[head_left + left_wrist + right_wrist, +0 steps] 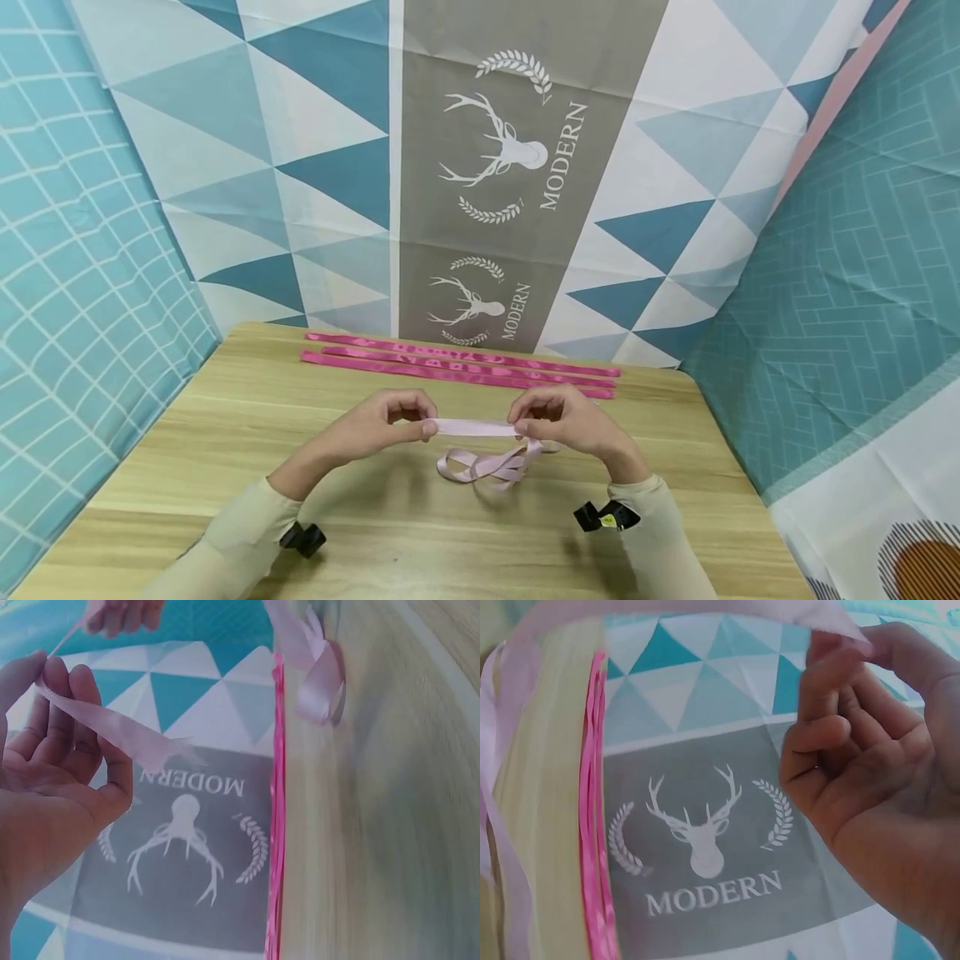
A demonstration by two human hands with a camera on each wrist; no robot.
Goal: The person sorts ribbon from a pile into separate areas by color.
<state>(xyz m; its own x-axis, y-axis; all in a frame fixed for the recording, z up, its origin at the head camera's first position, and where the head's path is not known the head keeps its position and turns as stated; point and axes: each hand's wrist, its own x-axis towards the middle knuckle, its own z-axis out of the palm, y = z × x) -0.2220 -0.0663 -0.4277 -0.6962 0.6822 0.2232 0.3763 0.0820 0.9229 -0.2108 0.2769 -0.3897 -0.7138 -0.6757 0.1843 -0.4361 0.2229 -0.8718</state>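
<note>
A pale pink ribbon (474, 427) is stretched level between both hands above the table. My left hand (386, 423) pinches it between thumb and fingertips; in the left wrist view a short frayed end of the ribbon (112, 729) hangs out past those fingers. A short span away, my right hand (562, 421) pinches the ribbon between thumb and forefinger, the other fingers curled. From the right hand the rest of the pale ribbon drops in loose loops (487, 467) in front of the hands. The right wrist view shows the ribbon (690, 611) crossing the top to the fingertips.
Three bright pink ribbons (457, 367) lie side by side along the back of the wooden table (420, 542). Behind them hangs a patterned cloth (472, 167) with deer heads and triangles. Blue cloths (82, 208) close off the sides. Each wrist bears a black camera (303, 539).
</note>
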